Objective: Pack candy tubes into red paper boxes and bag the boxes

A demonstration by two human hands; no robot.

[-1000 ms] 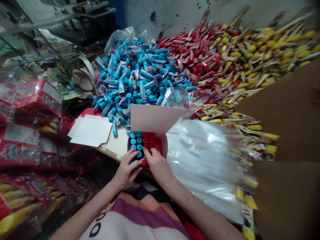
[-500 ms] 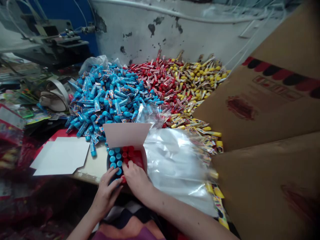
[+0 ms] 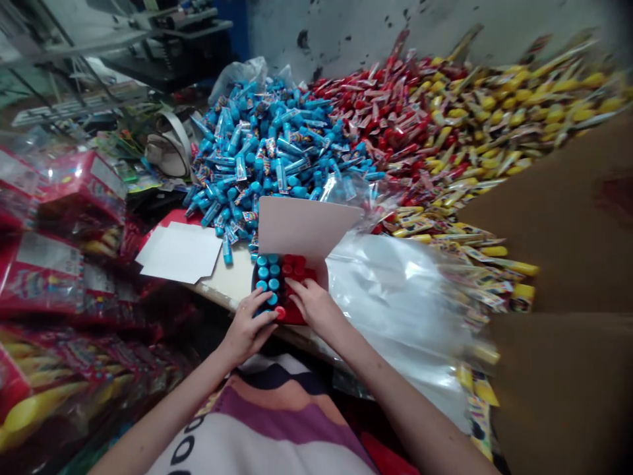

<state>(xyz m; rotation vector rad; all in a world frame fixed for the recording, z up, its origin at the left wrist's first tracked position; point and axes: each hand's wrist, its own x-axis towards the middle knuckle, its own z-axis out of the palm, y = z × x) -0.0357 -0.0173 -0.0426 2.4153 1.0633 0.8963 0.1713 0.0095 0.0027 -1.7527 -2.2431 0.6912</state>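
Now a slight shift of right fingers (image 3: 299, 289) away from left fingers (image 3: 263, 319), leaving the near red cap (image 3: 280, 313) more exposed. Both spread; impossible to tell whether clamped on anything. Under them, one open box (image 3: 307, 227): at least seven blue caps (image 3: 273, 284) by the left, at least five red caps (image 3: 299, 260) by the right. Outward left, white card (image 3: 182, 249); ahead, uncountable blue tubes (image 3: 267, 145).

The box (image 3: 323, 274) sits at the near edge of the surface (image 3: 232, 274), its flap (image 3: 306, 227) at the far side, tubes (image 3: 262, 272) standing inside. The left hand (image 3: 251, 322) is at its near left corner; the right hand (image 3: 319, 309) reaches in from the right. Card (image 3: 180, 252) lies left, plastic bags (image 3: 395, 303) right. Behind is a heap (image 3: 277, 152), then the wall (image 3: 346, 33). Packs (image 3: 44, 270) are far left, a carton (image 3: 558, 376) far right.
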